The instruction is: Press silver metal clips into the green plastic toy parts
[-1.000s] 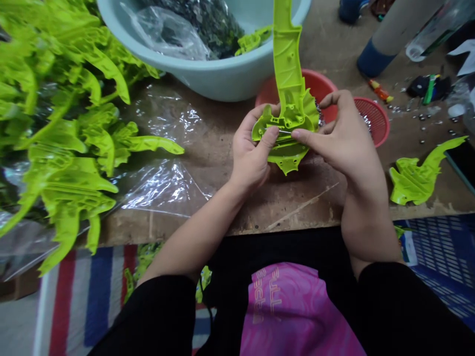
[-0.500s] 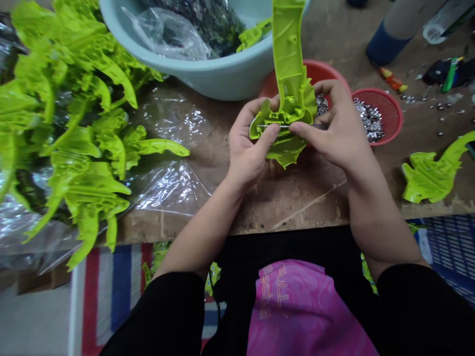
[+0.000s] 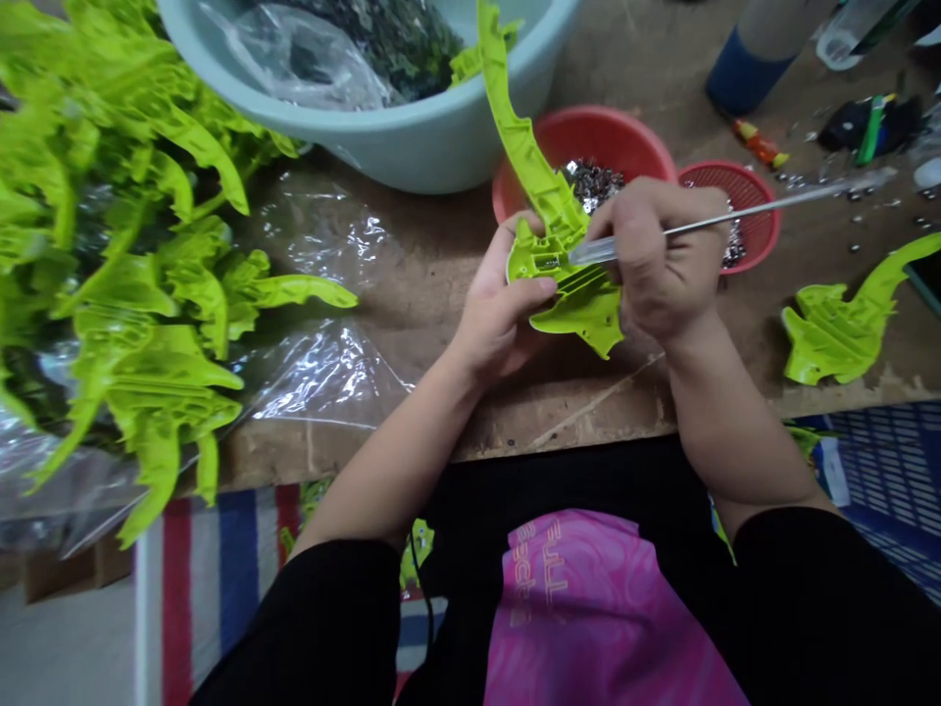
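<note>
My left hand [image 3: 500,314] grips a lime-green plastic toy shell [image 3: 563,260] at its wide lower end, thumb on top. The shell's long narrow part slants up and left toward the basin. My right hand [image 3: 658,260] is closed round a thin metal rod [image 3: 742,211], whose clear tip rests on the shell near my left thumb. The rod's far end points right, over the red baskets. Both hands hover just above the worn wooden table [image 3: 441,265].
A heap of green shells [image 3: 124,245] on clear plastic fills the left. A pale blue basin [image 3: 389,127] stands behind. Two red baskets [image 3: 632,147] hold small metal parts. Another green shell [image 3: 838,328] lies at right. Loose screws and tools scatter at the far right.
The shell has tilted so its long part leans left. My right hand, which was pinching at the shell beside the left thumb, now holds a long metal rod against it.
</note>
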`<act>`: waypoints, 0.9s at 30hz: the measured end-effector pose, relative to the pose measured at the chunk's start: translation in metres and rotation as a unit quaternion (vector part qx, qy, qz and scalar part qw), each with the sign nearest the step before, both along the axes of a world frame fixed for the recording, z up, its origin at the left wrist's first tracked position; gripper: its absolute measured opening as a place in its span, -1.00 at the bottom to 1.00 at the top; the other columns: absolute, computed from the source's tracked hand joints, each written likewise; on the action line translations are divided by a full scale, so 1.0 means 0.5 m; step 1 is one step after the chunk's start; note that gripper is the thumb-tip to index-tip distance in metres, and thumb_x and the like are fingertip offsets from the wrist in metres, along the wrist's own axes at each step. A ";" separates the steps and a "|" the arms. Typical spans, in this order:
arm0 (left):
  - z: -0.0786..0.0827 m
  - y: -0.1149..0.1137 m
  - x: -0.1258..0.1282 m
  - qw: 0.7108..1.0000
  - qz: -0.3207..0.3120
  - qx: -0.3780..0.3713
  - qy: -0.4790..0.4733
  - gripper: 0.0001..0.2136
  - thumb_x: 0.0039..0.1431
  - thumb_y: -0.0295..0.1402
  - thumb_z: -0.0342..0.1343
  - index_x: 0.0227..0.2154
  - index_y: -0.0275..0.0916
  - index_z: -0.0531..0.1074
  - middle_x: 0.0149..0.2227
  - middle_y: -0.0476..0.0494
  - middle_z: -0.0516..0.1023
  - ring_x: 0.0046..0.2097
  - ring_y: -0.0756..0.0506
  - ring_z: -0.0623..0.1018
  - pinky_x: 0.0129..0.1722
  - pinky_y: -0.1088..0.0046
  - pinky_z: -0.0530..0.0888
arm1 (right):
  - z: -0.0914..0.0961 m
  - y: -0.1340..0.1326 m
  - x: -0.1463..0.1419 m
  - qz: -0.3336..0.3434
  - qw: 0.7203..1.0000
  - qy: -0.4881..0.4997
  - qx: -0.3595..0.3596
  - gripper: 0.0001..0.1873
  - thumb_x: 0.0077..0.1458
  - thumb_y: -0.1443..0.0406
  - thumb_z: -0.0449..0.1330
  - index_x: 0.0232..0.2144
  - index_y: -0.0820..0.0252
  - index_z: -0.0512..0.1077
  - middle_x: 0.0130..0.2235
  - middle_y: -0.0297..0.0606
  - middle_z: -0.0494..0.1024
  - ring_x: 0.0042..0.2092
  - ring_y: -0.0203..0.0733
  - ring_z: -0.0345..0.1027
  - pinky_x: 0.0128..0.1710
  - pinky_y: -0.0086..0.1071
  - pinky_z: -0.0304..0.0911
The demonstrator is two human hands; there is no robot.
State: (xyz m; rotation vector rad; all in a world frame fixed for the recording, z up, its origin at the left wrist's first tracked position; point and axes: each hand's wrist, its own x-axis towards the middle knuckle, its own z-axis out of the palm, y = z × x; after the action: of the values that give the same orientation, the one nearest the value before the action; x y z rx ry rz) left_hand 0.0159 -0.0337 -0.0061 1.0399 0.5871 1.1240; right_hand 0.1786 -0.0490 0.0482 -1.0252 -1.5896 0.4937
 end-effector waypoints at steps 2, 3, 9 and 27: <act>0.002 -0.009 0.003 1.000 -0.004 0.003 0.015 -0.41 0.01 0.02 0.46 -0.02 -0.07 0.33 0.05 -0.08 0.58 0.37 -0.35 0.50 0.20 0.06 0.60 | -0.011 -0.002 0.001 -0.001 0.997 -0.075 -0.009 -0.42 0.48 -0.14 -0.02 -0.30 0.04 0.57 -0.44 -0.36 0.49 -0.46 -0.28 0.37 -0.25 -0.27 0.42; 0.004 -0.013 0.004 1.000 -0.005 0.001 0.017 -0.42 0.02 0.01 0.45 -0.01 -0.06 0.32 0.04 -0.08 0.57 0.36 -0.33 0.51 0.18 0.09 0.60 | -0.017 -0.002 0.001 -0.015 0.996 -0.086 -0.012 -0.42 0.50 -0.14 -0.07 -0.28 0.04 0.55 -0.42 -0.34 0.49 -0.43 -0.26 0.39 -0.22 -0.26 0.44; 0.005 -0.019 0.000 1.000 -0.018 -0.004 0.021 -0.43 0.05 0.01 0.43 0.03 -0.02 0.32 0.00 -0.07 0.58 0.29 -0.30 0.57 0.15 0.10 0.62 | -0.026 -0.001 -0.008 -0.066 0.991 -0.118 0.004 -0.38 0.50 -0.16 -0.14 -0.45 0.02 0.33 -0.43 -0.29 0.37 -0.38 -0.17 0.33 -0.26 -0.20 0.35; -0.002 -0.003 -0.008 0.999 -0.029 0.005 0.013 -0.49 0.05 -0.06 0.40 0.02 -0.04 0.38 0.04 -0.06 0.58 0.20 -0.31 0.65 -0.01 0.15 0.71 | -0.033 -0.003 -0.017 -0.060 0.996 -0.055 0.034 -0.39 0.50 -0.13 -0.04 -0.48 0.05 0.38 -0.46 -0.33 0.37 -0.44 -0.22 0.29 -0.34 -0.23 0.27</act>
State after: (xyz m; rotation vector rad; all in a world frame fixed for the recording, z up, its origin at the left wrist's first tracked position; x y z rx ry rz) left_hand 0.0122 -0.0353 -0.0070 1.0757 0.5691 1.0644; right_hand 0.1701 -0.0507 0.0319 -1.1041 -1.6205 0.3039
